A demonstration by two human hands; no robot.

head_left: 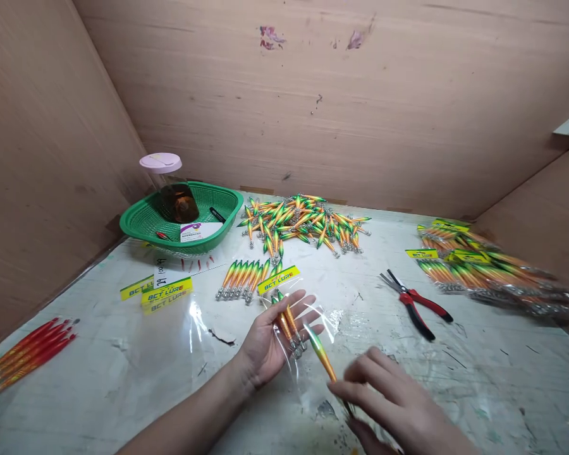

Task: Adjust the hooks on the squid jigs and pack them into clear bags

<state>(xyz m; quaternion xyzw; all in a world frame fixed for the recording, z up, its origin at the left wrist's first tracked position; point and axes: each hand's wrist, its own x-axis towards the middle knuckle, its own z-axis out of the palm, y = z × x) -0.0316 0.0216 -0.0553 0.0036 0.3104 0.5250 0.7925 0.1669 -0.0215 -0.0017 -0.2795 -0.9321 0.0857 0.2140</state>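
Observation:
My left hand (pixel 270 344), palm up with the thumb pressed over it, holds a clear plastic bag (pixel 291 363) under a yellow BCT LURE header (pixel 279 280). A few squid lures (pixel 288 325), green at one end and orange at the other, lie inside it. Between the fingers of my right hand (pixel 384 395) is a single lure (pixel 321 354), gripped near its hook end, its green tip pointing at the bag. Just beyond my left hand, several lures (pixel 241 280) lie in a row. A larger loose heap of lures (pixel 298 221) is behind them.
At the back left, a green basket (pixel 208 243) holds a pink-lidded jar (pixel 177 196). Red-handled pliers (pixel 417 303) lie right of centre. Filled lure packs (pixel 483 268) are piled far right, red lures (pixel 33 357) far left. Labelled bags (pixel 165 294) lie below the basket. Board walls surround the table.

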